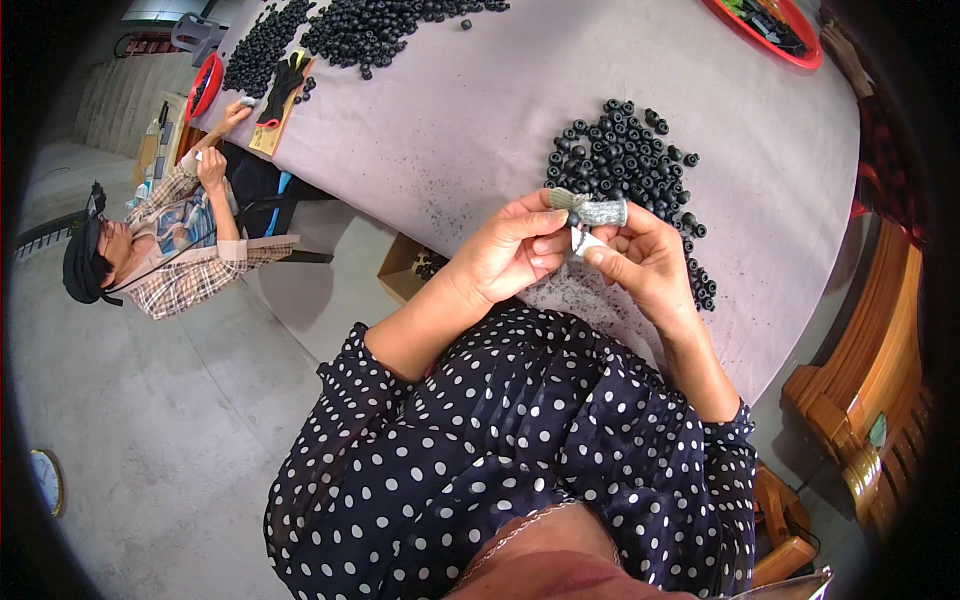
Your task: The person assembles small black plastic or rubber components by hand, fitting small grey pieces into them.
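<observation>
My left hand (515, 240) and my right hand (645, 265) meet over the near side of the table, both closed in a pinch. Grey knitted covers wrap the index fingertips, the clearest being the finger cover (604, 213) on my right hand. Between the left thumb and fingers sits a small dark part (573, 219), mostly hidden. The right thumb presses a small white piece (584, 241) against the fingers, its tip close to the dark part. Just beyond my hands lies a pile of black ring-shaped rubber parts (625, 150).
Dark crumbs lie scattered on the cloth-covered table (440, 120). Larger heaps of black parts (355, 30) cover its far left. A co-worker (180, 235) sits at the left edge near a red basin (205, 85). A red tray (775, 35) stands far right, a wooden bench (865, 350) at right.
</observation>
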Demonstrator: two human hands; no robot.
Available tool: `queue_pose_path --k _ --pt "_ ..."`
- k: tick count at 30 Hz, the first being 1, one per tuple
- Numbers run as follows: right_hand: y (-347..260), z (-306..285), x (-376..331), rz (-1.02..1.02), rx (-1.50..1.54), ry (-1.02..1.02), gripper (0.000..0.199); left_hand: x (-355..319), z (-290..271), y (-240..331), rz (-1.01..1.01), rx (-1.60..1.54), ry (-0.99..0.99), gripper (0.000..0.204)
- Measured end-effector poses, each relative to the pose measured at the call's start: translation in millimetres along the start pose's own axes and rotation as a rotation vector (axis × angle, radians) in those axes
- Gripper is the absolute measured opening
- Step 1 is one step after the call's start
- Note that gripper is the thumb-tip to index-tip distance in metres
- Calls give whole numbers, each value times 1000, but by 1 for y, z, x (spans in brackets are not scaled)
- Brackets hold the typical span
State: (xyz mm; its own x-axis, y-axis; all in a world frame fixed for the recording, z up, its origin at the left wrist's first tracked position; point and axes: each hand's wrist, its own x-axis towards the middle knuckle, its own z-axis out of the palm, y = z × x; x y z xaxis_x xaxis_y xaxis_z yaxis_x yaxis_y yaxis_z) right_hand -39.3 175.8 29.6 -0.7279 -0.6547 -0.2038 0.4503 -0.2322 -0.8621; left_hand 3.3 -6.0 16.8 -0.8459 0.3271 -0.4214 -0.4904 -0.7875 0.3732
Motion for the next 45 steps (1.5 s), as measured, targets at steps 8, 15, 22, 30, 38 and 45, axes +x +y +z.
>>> queue_pose_path --k 8,15,22,30,38,45 --pt "1 0 -2 4 25 -15 28 -2 -1 3 16 37 -55 27" --pt "0 -2 -3 14 80 -52 28 -3 1 4 -34 32 -75 21" --pt "2 -3 -5 24 46 -25 26 -4 -1 1 -41 12 -80 20" --pt "6 -12 -3 94 47 -31 27 -6 -3 -4 -45 5 -80 25" --pt "5 -7 -3 9 72 -84 29 -7 -5 -5 -21 -7 -56 28" --pt "6 -9 -3 24 77 -76 28 -5 -8 -7 -24 -26 -70 30"
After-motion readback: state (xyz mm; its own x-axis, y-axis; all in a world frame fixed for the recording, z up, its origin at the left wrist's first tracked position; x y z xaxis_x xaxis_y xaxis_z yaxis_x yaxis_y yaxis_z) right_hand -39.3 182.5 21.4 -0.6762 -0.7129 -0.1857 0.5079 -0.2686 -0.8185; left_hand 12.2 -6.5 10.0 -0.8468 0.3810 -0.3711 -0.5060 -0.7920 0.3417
